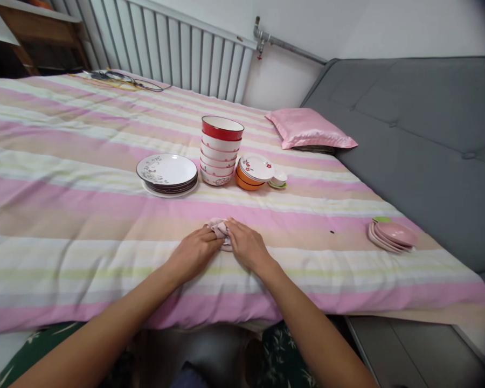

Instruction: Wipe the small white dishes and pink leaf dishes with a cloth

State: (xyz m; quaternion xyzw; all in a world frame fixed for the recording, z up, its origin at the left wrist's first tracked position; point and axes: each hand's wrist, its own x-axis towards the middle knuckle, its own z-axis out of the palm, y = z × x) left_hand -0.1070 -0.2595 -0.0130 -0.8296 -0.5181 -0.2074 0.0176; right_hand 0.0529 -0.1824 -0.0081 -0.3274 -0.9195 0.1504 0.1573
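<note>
My left hand (196,250) and my right hand (248,245) meet near the front of the striped bedspread (117,226). Between them is a crumpled pale pink cloth (218,226), with the fingers of both hands closed on it. A pinkish rim shows just below the cloth; whether it belongs to a dish or to more cloth, I cannot tell. Beyond my hands stand a stack of plates (167,170), a tall stack of red-and-white bowls (220,153), and orange bowls (248,183) with a flowered white dish (257,167) on top.
Small white and green dishes (278,179) sit right of the orange bowls. Pink dishes (394,236) are piled at the right. A pink pillow (309,128) lies by the grey headboard (420,118). Cables (125,81) lie at the far left, near a radiator (178,46).
</note>
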